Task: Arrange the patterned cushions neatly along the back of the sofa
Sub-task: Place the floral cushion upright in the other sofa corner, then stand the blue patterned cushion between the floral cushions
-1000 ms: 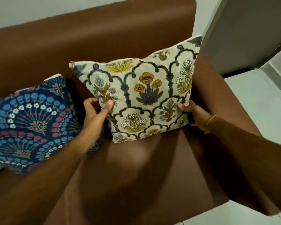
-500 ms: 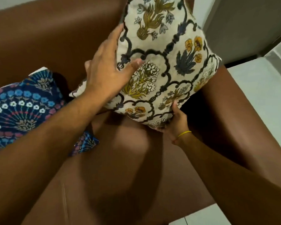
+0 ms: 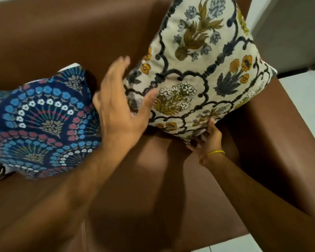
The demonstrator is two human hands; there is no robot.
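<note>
A cream cushion with yellow flowers and dark scalloped lines is lifted on one corner, tilted above the seat of the brown sofa. My right hand grips its lowest corner from below. My left hand is blurred, fingers spread, its thumb against the cushion's left edge; it holds nothing. A dark blue cushion with blue, white and pink flower fans leans against the sofa back at the left.
The sofa's right armrest stands just right of the cream cushion. Pale floor tiles and a grey panel lie beyond it. A bare brown seat area lies under my arms.
The cream cushion went from resting against the sofa back to being raised and turned on one corner. My left hand has come off its face and spread to its left side.
</note>
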